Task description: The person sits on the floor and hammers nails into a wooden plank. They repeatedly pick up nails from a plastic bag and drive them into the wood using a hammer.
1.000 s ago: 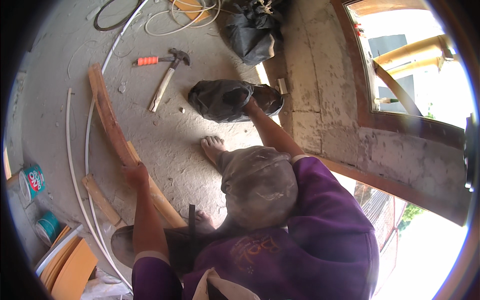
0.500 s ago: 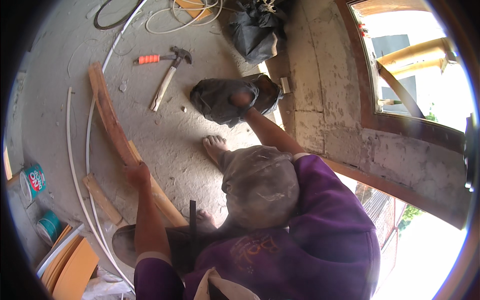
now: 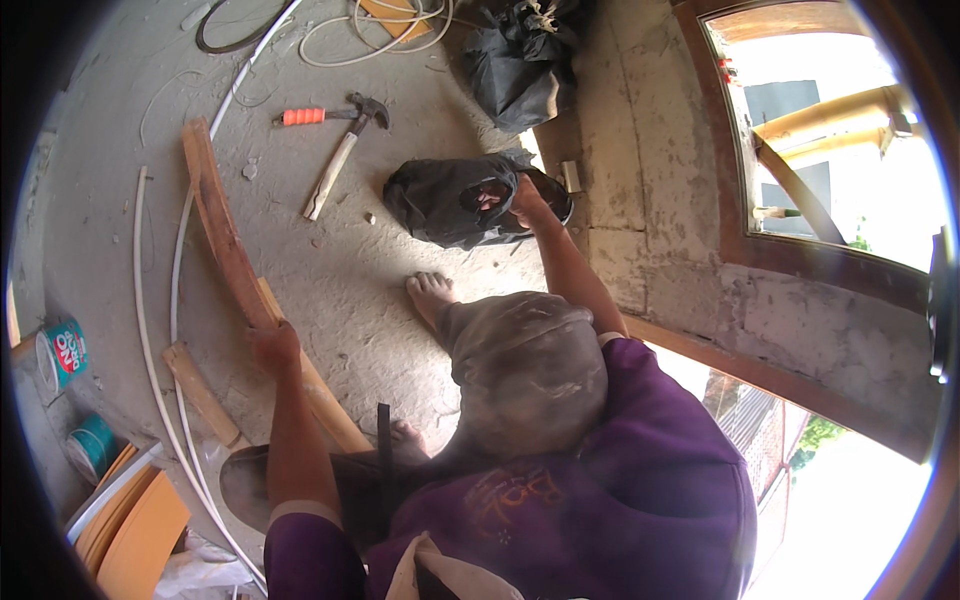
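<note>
Left hand point(image 3: 273, 350) wraps the near end of the board point(image 3: 222, 225); beyond, right hand point(image 3: 527, 203) meets the mouth of the bag point(image 3: 430, 205), fingertips hidden, grip impossible to tell. Bag lies on the floor point(image 3: 330, 262) near the wall point(image 3: 607, 125). Looks like a rummage; next calls for a wide mouth.

We are in a room under construction or repair. We see a dusty concrete floor point(image 3: 370, 275), a bare cement wall point(image 3: 605, 150) and a wooden window frame point(image 3: 726, 170), with a hammer point(image 3: 338, 165) and white pipes point(image 3: 139, 260) lying about
</note>
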`<state>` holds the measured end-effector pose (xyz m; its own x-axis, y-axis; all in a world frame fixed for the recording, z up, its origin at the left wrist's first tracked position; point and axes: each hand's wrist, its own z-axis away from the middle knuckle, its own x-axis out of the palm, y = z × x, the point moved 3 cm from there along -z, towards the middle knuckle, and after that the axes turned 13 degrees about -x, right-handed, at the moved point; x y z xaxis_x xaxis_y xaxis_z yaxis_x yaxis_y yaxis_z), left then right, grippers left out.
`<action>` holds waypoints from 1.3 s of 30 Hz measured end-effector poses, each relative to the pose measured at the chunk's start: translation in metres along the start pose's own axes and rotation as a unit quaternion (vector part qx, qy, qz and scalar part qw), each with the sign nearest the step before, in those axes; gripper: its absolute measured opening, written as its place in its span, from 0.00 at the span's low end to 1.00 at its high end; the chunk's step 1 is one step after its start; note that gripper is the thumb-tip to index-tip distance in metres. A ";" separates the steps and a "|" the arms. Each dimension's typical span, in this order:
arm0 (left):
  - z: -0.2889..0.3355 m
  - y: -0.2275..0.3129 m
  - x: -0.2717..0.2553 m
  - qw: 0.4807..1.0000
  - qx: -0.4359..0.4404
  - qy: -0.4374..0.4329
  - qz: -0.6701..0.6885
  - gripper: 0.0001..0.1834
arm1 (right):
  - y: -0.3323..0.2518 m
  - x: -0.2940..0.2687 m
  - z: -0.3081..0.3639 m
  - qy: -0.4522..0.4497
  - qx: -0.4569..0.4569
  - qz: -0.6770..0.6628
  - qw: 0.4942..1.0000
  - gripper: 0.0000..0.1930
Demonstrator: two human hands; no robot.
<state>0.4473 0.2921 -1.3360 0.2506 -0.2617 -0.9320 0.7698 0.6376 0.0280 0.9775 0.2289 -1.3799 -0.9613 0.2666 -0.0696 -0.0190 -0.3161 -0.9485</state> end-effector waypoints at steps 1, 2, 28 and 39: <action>0.000 0.000 -0.002 1.000 -0.002 0.001 -0.001 0.30 | -0.016 0.000 0.005 -0.009 0.013 -0.028 0.999 0.08; 0.003 0.003 0.000 1.000 0.001 -0.004 -0.002 0.30 | -0.028 -0.012 0.015 -0.011 0.028 -0.052 0.998 0.07; 0.003 0.000 -0.006 0.996 0.015 0.014 0.087 0.28 | -0.138 0.137 0.060 -0.281 0.042 -0.092 0.954 0.17; 0.069 0.019 0.018 0.984 0.023 -0.047 0.172 0.31 | -0.088 0.175 0.070 -0.371 0.182 0.107 0.905 0.16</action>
<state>0.5073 0.2498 -1.3275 0.5527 -0.1024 -0.8271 0.6544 0.6679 0.3546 0.7917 0.2393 -1.2868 -0.8713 -0.4773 0.1140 0.2299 -0.6023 -0.7644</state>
